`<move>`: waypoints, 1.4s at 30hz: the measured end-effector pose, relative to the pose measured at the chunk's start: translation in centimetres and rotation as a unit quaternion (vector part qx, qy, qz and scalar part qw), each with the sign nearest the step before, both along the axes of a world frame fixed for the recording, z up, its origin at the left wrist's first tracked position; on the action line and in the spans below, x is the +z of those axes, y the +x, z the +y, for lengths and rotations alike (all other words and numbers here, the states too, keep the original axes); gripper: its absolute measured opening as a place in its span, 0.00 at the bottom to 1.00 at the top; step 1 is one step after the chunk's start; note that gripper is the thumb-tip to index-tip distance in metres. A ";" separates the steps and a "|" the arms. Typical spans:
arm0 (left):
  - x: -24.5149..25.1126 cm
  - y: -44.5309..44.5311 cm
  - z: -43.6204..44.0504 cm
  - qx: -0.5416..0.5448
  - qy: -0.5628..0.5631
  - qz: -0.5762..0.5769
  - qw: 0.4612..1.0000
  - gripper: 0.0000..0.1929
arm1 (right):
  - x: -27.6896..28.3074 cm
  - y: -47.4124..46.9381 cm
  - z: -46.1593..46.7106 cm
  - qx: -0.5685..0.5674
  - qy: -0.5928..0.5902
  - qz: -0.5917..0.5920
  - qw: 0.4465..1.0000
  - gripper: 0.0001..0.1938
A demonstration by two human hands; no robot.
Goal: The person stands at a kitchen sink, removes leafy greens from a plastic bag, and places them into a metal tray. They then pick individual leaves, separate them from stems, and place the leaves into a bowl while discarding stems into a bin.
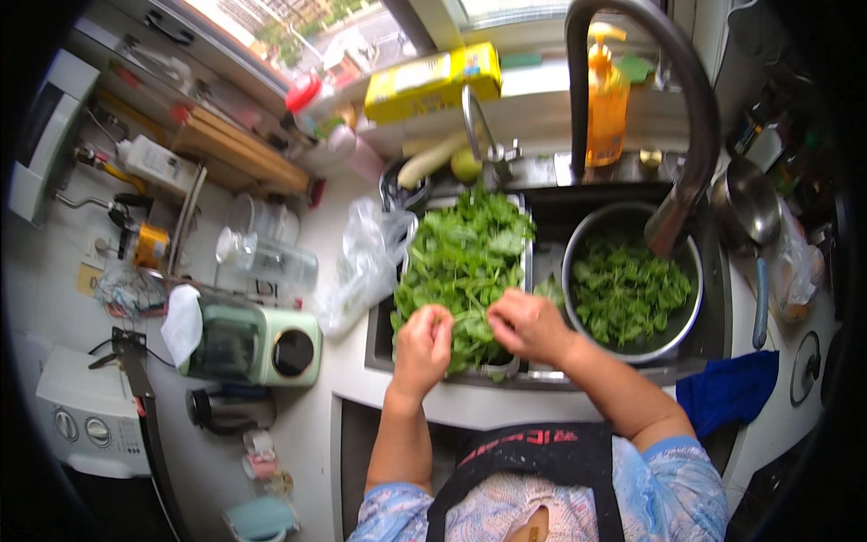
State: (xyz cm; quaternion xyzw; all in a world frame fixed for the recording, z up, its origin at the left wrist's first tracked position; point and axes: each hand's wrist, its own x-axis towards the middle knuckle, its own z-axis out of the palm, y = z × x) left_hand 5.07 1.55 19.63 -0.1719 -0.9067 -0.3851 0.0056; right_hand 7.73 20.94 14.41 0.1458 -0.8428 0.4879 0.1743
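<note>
Leafy green vegetables (467, 251) are heaped on a rectangular metal tray over the left part of the dark sink (718, 298). Above the near side of this heap, my left hand (425, 339) pinches one end of a thin green stem (471, 316). My right hand (532, 325) has its fingers closed at the stem's other end, a short way to the right. A round metal basin (698, 305) stands in the sink's right part and holds more green leaves (630, 291). The head of the dark faucet (667, 223) hangs over the basin.
A crumpled plastic bag (366, 264) lies left of the tray. An orange pump bottle (605, 108) stands behind the sink, near a small metal tap (474, 122). To the right are a saucepan (748, 203) and a blue cloth (728, 389). A pale green appliance (291, 347) stands at left.
</note>
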 end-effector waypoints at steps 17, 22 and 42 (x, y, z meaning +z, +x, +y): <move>-5.1 5.6 6.8 -0.189 -0.096 -0.082 0.974 0.11 | -1.7 1.7 9.5 0.019 -0.673 -0.252 0.695 0.11; -6.4 3.8 6.5 -0.159 -0.005 -0.013 0.987 0.09 | -1.1 3.3 10.0 0.035 -0.677 -0.242 0.694 0.11; -6.7 -3.7 1.2 0.049 0.228 -0.184 0.955 0.04 | -1.7 2.2 3.8 0.091 -0.424 -0.306 0.848 0.09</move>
